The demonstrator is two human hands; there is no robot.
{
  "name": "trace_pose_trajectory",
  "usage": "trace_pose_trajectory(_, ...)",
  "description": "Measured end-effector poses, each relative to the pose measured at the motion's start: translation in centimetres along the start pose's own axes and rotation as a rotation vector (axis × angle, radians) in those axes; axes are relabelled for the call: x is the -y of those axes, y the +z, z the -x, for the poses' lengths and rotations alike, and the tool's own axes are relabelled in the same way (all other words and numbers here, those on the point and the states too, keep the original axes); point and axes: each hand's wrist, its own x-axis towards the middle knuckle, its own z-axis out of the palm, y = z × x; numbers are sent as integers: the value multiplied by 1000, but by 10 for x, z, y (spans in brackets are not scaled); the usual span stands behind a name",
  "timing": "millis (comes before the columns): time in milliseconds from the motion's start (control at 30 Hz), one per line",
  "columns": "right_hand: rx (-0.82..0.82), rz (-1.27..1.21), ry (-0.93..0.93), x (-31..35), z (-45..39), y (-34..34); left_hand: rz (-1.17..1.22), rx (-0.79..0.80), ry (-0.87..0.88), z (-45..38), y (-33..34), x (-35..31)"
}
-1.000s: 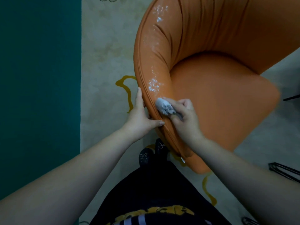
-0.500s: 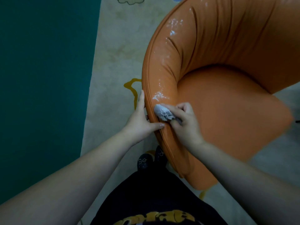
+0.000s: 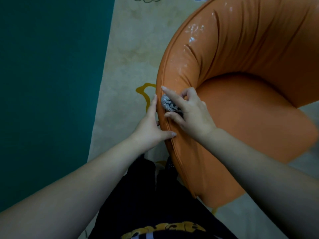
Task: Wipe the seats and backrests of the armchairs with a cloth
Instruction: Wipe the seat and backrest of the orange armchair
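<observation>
A wadded cloth (image 3: 168, 104) is pinched in the right hand (image 3: 193, 112) against the armchair (image 3: 259, 118) backrest's rim. The rim's outer edge is braced by the left hand (image 3: 150, 125), fingers straight.

One glossy orange upholstered armchair (image 3: 250, 118), one crumpled grey-white cloth (image 3: 168, 102), one left hand (image 3: 149, 125), one right hand (image 3: 193, 112), and one pale patterned rug (image 3: 131, 54).

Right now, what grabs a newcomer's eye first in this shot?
The big orange armchair fills the right half, its curved backrest streaked with shiny wet patches. At its near rim, the right hand presses a balled grey cloth to the upholstery while the left hand steadies the outer side.
</observation>
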Motion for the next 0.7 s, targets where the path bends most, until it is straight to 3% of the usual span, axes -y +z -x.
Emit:
trace_pose_trajectory(200,-126,-210,51,1,33,20,-60,28,73,-22,-14,-8)
trace_pose_trajectory(433,-261,-225,194,-3,-51,15,-141,100,95,-36,-27,-8)
trace_pose_trajectory(600,-201,-283,184,11,10,24,-176,150,105,-56,-40,-14)
trace_pose_trajectory(700,-221,-200,189,5,-20,19,-182,182,110,-65,-46,-17)
